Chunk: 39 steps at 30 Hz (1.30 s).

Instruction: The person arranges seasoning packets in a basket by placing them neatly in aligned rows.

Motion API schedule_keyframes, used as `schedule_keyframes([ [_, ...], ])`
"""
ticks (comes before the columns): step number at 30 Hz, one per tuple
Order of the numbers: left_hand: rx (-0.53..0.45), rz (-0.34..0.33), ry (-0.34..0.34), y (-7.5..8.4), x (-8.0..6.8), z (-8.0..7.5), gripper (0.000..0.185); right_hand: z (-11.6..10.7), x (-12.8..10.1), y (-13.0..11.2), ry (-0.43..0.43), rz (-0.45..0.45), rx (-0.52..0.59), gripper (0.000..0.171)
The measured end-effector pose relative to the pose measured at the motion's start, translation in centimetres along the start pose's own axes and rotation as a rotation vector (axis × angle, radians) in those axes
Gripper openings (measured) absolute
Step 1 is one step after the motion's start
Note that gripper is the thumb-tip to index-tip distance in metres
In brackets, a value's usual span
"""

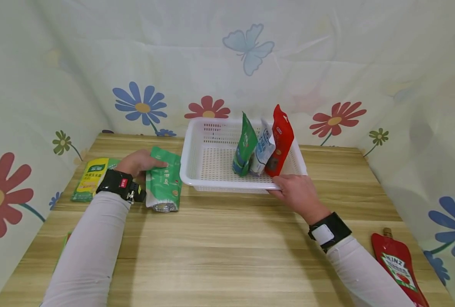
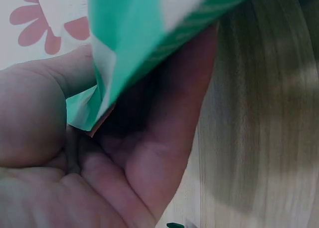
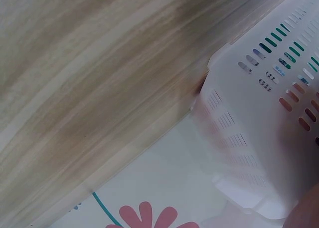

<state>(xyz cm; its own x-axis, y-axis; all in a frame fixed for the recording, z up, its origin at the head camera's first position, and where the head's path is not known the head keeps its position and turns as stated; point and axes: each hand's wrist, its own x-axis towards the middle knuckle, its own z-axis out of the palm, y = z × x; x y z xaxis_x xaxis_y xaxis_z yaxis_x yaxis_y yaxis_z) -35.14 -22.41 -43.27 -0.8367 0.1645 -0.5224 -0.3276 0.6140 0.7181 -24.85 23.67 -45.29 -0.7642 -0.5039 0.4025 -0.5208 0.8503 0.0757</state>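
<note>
The green-and-white pouch (image 1: 164,181) is positioned left of the basket, its silvery end toward the person. Contact between pouch and table (image 1: 212,247) cannot be determined. The left hand (image 1: 137,163) pinches the pouch near its far end; its grip is closed, with the pouch between thumb and fingers. The white perforated basket (image 1: 227,184) sits at the far side of the table. The right hand (image 1: 298,194) grips its near right corner at the rim. Three packets stand in the basket's right half, left to right: green packet (image 1: 246,145), white-and-blue packet (image 1: 263,149), red packet (image 1: 283,138). Outer items: yellow-and-green packet (image 1: 92,177), beyond the left wrist; red Heinz pouch (image 1: 398,264), beside the right forearm.
</note>
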Motion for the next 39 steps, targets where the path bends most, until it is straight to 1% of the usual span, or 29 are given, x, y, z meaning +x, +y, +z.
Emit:
schedule_keyframes([
  [2, -0.002, -0.002, 0.000, 0.1, -0.1, 0.0, 0.048, 0.1, 0.0, 0.0, 0.007, 0.000, -0.003, 0.030],
  [6, 0.005, 0.002, 0.024, 0.2, -0.4, -0.1, 0.043, 0.1, 0.0, 0.0, 0.018, -0.004, -0.007, 0.030],
  [11, -0.033, 0.023, 0.009, 0.1, -0.5, -0.3, 0.034, 0.1, 0.0, 0.0, 0.019, -0.002, -0.008, 0.031],
  [14, -0.033, 0.033, 0.004, 0.0, -0.6, -0.4, 0.033, 0.1, 0.0, 0.0, 0.015, 0.002, -0.003, 0.031],
  [16, -0.035, 0.039, 0.013, -0.1, -0.6, -0.4, 0.033, 0.1, 0.0, -0.1, 0.013, 0.001, -0.001, 0.031],
  [23, -0.016, 0.038, 0.081, -0.2, -0.6, -0.6, 0.036, 0.0, 0.0, -0.1, 0.009, 0.000, -0.009, 0.032],
  [36, -0.037, 0.103, 0.108, 0.4, -1.6, -0.8, 0.035, -0.1, 0.0, -0.1, 0.009, 0.000, 0.002, 0.030],
  [39, -0.035, 0.098, 0.128, 0.4, -1.7, -0.8, 0.034, -0.1, 0.0, 0.0, 0.005, -0.001, 0.006, 0.030],
])
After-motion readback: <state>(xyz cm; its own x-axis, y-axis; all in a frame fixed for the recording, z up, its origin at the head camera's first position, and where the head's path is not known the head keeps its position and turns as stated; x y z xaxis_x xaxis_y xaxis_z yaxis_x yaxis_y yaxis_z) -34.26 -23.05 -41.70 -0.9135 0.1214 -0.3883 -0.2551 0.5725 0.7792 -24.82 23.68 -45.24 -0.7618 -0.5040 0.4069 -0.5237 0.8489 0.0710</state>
